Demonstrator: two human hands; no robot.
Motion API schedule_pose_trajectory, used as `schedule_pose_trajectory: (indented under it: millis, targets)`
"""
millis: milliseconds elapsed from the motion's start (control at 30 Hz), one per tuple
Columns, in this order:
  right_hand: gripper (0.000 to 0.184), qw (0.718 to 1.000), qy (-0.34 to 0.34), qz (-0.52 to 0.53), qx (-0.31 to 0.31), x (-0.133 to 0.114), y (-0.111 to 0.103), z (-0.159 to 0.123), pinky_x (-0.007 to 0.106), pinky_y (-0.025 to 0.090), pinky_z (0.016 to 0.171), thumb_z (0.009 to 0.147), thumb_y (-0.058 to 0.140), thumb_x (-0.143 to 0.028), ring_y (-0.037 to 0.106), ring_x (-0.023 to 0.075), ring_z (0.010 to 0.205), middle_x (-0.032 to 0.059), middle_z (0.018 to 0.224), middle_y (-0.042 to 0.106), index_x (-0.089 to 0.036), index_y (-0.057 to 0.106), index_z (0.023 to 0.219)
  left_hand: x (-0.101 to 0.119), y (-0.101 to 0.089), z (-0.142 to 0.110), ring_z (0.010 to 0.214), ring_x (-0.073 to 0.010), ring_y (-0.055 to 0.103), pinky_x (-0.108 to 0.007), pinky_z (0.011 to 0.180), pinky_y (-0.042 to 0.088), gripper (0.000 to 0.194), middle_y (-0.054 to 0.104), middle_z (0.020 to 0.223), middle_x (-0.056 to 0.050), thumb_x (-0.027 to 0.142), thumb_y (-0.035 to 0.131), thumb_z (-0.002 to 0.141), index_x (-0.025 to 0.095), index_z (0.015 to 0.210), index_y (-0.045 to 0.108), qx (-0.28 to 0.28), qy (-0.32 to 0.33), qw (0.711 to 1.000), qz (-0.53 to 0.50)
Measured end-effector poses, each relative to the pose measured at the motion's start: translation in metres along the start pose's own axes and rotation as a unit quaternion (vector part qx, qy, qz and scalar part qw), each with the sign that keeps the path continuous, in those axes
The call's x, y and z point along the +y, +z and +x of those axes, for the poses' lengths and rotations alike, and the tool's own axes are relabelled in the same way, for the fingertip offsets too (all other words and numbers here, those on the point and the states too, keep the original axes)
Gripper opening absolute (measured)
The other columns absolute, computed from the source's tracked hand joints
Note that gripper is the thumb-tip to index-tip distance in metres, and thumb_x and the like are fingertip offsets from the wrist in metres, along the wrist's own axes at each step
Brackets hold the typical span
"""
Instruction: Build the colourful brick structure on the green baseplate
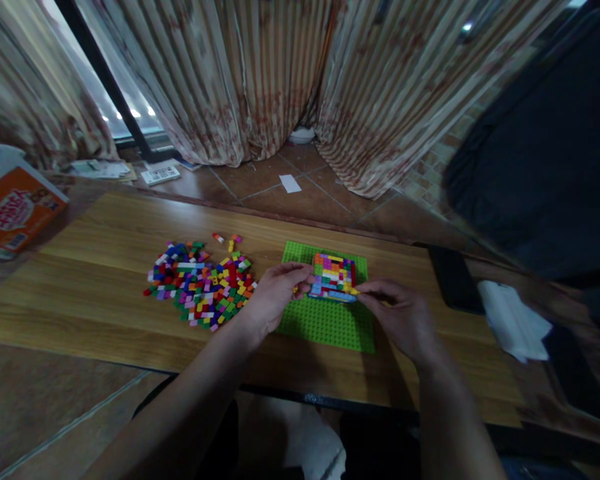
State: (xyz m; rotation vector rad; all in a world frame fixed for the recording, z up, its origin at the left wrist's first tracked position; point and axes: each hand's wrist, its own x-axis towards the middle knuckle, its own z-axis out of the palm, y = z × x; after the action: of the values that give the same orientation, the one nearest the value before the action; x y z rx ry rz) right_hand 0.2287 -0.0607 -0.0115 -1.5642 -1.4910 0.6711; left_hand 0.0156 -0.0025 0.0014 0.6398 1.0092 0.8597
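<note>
A block-like build of multicoloured toy bricks (334, 272) stands on a green studded baseplate (325, 327). My left hand (280, 290) is closed at the build's left side, its thumb and forefinger touching the edge. Small yellow-orange bricks (295, 290) show beneath its curled fingers. On the other side, my right hand (400, 313) pinches a small yellow brick (354, 291) against the build's near right corner. Light blue bricks (335, 295) run along the near side of the build. The fingertips partly cover both edges.
A wide pile of loose bricks (210, 283) lies on the wooden table (95, 267), left of the baseplate. A black flat object (455, 279) and white papers (510, 317) lie at the right end. An orange and white box (20, 207) stands at the far left, with curtains (260, 80) behind.
</note>
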Motion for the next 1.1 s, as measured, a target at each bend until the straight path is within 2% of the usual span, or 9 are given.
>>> schedule_pose_trajectory:
  millis: [267,700,1100]
  targets:
    - [0.01,0.999,-0.026,-0.016,-0.011,0.003,-0.004,-0.001,0.035,0.054,0.078,0.083,0.068,-0.032,0.068,0.0196,0.084,0.0026,0.088,0.073,-0.025,0.075,0.083,0.0,0.0,0.0,0.062,-0.0084,0.056,-0.021,0.058,0.038,0.007,0.069,0.073,-0.005,0.018,0.071,0.075,0.012,0.079,0.072,-0.004,0.006,1.0,-0.004]
    - [0.01,0.999,-0.021,-0.023,-0.011,0.006,-0.011,-0.002,0.037,0.055,0.08,0.082,0.07,-0.034,0.069,0.0204,0.084,0.0023,0.089,0.073,-0.026,0.076,0.082,0.0,0.0,0.0,0.061,-0.0081,0.056,-0.022,0.06,0.039,0.007,0.068,0.073,-0.005,0.018,0.07,0.076,0.011,0.079,0.072,-0.003,0.002,1.0,-0.002]
    - [0.011,1.0,-0.02,-0.006,-0.019,0.01,-0.002,0.0,0.035,0.055,0.076,0.081,0.07,-0.034,0.069,0.02,0.082,0.003,0.087,0.074,-0.025,0.076,0.082,0.001,0.001,-0.001,0.06,-0.0071,0.055,-0.019,0.057,0.037,0.007,0.068,0.073,-0.004,0.017,0.069,0.077,0.011,0.079,0.071,0.0,0.0,1.0,0.001]
